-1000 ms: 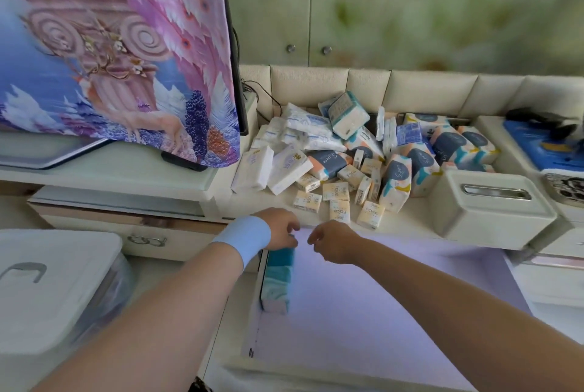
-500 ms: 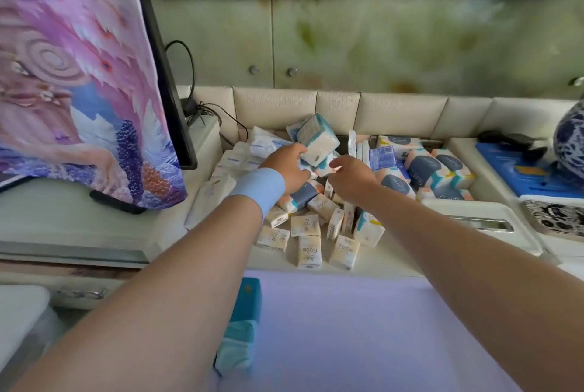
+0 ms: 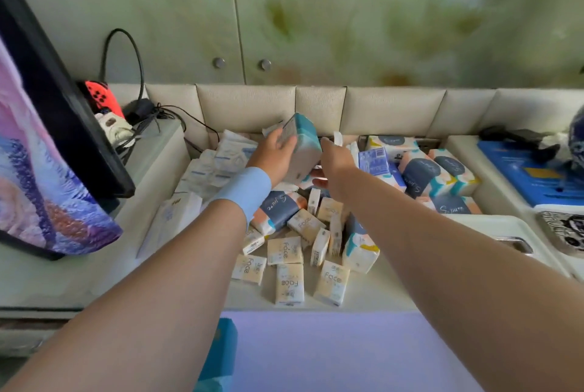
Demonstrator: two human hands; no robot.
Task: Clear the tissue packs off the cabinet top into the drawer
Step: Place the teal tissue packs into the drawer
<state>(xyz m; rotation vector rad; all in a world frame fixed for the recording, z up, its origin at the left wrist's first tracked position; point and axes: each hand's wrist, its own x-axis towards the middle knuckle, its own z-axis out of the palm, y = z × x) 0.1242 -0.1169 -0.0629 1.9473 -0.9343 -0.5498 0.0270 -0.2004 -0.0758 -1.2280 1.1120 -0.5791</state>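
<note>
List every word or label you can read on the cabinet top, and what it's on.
"Face": small cream tissue packs at the front.
"S pure", probably: navy-labelled tissue packs.
Unreadable, too blurred: print on the blue pack, the flat blue box, and the teal pack the left hand grips.

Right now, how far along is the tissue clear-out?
Done: one teal pack lies in the drawer. In hand: the left hand grips a teal-topped pack; the right hand is against its other side, grip unclear. Left: nearly everything, including the Face packs and navy-labelled packs on the cabinet top.
</note>
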